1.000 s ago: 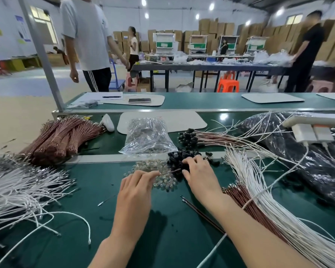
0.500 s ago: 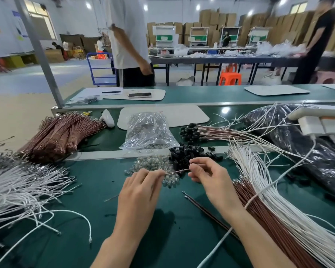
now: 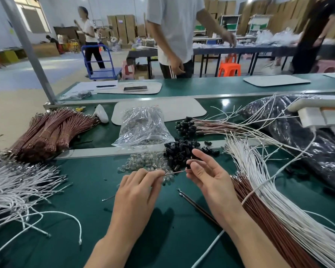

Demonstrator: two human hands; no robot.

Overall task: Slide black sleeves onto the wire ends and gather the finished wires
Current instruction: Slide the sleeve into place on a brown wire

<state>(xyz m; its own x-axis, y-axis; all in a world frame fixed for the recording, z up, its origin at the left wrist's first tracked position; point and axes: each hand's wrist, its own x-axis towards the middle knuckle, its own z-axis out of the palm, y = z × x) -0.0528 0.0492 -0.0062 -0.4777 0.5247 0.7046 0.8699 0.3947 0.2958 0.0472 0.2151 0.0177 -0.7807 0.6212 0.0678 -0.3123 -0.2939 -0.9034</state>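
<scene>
Wire (image 3: 175, 172), thin and short, ran just above the green table (image 3: 89, 194) between your hands. Your left hand (image 3: 137, 192) pinched one end between thumb and forefinger; your right hand (image 3: 207, 176) pinched a black sleeve (image 3: 189, 165) at the other end. Just beyond your fingertips lay the heap of loose sleeves (image 3: 179, 151), with clear bulbs (image 3: 143, 163) touching its left side. Sleeved wires (image 3: 211, 126) lay farther back, while brown wires (image 3: 259, 211) and white wires (image 3: 259, 180) fanned beside your right forearm.

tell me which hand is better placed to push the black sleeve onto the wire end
Probably right. The right hand pinches the small black tubular sleeve at the tip of the thin brownish wire; the left hand pinches that wire farther back, steadying it.
</scene>
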